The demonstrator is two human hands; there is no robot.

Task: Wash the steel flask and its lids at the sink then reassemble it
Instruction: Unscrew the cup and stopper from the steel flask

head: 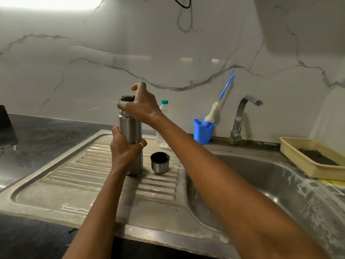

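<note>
- Position: we see the steel flask point(130, 128) standing upright on the ribbed drainboard point(84, 165), left of the sink basin point(261, 174) and beside the dark worktop point(37, 137).
- Left hand point(123, 150): wrapped round the middle of the flask body, with the fingers curled behind and the thumb in front. We read this as the steadying grip.
- Right hand point(141, 107): curled over the flask mouth, with the thumb and fingers pinching the black stopper point(127, 98) and the index finger lifted clear. Whether the stopper is fully seated we cannot tell.
- Steel cup lid point(160, 162): stands mouth-up on the drainboard just beside the flask base, apart from both hands.
- Handling, flask: we judge it rigid and dent-resistant. The polished wall is smooth, and the droplets on the right hand suggest wet surfaces, so a full wrap round the mid-body should hold better than a fingertip grip. Being tall and narrow, it will tip easily on the ribs unless it is held.
- Handling, stopper: we expect it to be small, light and stiff. It is best taken at its rim, with the turning force countered by the left hand.
- Handling, cup lid: we judge it light, hollow and slippery. It is best pinched across its wall and then inverted over the stopper.
- Surroundings: a bottle brush point(212, 113) leans in a blue holder point(202, 133) near the tap point(242, 116).
</note>
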